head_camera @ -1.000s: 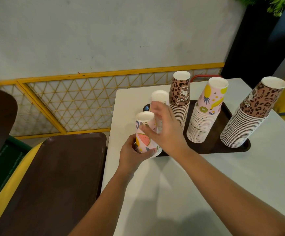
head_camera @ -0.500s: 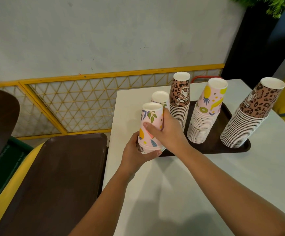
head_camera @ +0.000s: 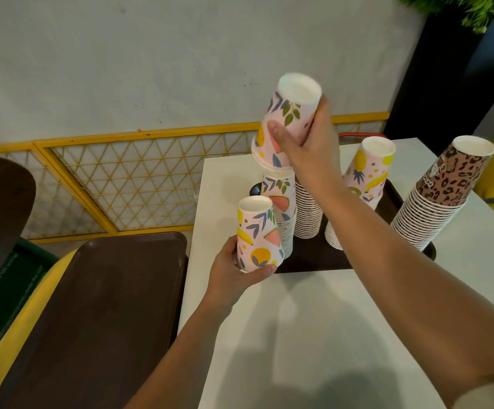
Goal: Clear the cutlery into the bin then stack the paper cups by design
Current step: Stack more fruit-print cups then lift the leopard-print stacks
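My right hand point(head_camera: 307, 146) grips a small bunch of upside-down pink fruit-print cups point(head_camera: 287, 122), lifted high above the tray. My left hand point(head_camera: 234, 273) holds another upside-down fruit-print cup point(head_camera: 257, 234) at the tray's near left corner. Just behind it a fruit-print stack point(head_camera: 281, 214) stands on the dark tray point(head_camera: 313, 258). A white-ribbed stack point(head_camera: 307, 211) rises beside it, its top hidden by my right arm. A pink pineapple-print stack point(head_camera: 363, 178) sits further right. A leopard-print stack point(head_camera: 437, 199) leans at the tray's right end.
The tray rests on a white table point(head_camera: 299, 335). An empty brown tray point(head_camera: 92, 314) lies to the left on a yellow-edged bin top point(head_camera: 9, 338). A yellow lattice railing point(head_camera: 122, 184) and grey wall stand behind. No cutlery is visible.
My right hand has pulled the top cups off the one in my left hand and raised them well above the tray. The left hand kept one cup low.
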`<state>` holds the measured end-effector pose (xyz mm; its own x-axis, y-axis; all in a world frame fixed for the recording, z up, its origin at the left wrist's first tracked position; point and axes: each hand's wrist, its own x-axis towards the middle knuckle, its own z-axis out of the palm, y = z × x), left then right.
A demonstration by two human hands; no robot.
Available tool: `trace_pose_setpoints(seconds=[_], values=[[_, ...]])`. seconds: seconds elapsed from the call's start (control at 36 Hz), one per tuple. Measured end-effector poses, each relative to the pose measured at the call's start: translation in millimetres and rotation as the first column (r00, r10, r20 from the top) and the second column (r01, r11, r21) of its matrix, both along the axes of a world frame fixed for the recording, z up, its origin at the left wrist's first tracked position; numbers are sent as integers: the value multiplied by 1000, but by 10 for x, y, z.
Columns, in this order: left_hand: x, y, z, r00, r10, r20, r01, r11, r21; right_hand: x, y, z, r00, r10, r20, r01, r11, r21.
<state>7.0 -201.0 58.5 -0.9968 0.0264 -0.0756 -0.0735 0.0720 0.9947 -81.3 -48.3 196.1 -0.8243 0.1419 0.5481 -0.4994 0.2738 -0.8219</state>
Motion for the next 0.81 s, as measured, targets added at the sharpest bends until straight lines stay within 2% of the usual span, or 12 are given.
trace_pose_setpoints(seconds=[0.14, 0.25, 0.33, 0.44, 0.58, 0.67, 0.81], values=[[-23, -21, 124, 995, 59, -86, -55, 997, 55, -66, 31, -449, 981, 6, 196, -45, 980, 194], [-117, -34, 330, 978, 87, -187, -74, 994, 79, -20, 36, -661, 964, 6, 266, -56, 982, 179], [-236, -28, 509, 964, 106, -243, -87, 992, 87, 32, 35, -591, 967, -3, 254, -27, 993, 113], [-473, 22, 760, 941, 101, -322, -83, 994, 69, 75, 29, -442, 978, 69, 195, -81, 995, 54], [-861, 166, 1016, 912, 62, -406, -92, 994, -57, 28, 4, -278, 980, 152, 126, -153, 988, -3], [-1024, 264, 1012, 928, 24, -373, -68, 992, -105, -28, 16, -257, 980, 162, 113, -160, 987, -28], [-1110, 337, 747, 955, 16, -296, -46, 995, -94, -60, 129, -471, 988, 47, 149, -48, 999, 2]])
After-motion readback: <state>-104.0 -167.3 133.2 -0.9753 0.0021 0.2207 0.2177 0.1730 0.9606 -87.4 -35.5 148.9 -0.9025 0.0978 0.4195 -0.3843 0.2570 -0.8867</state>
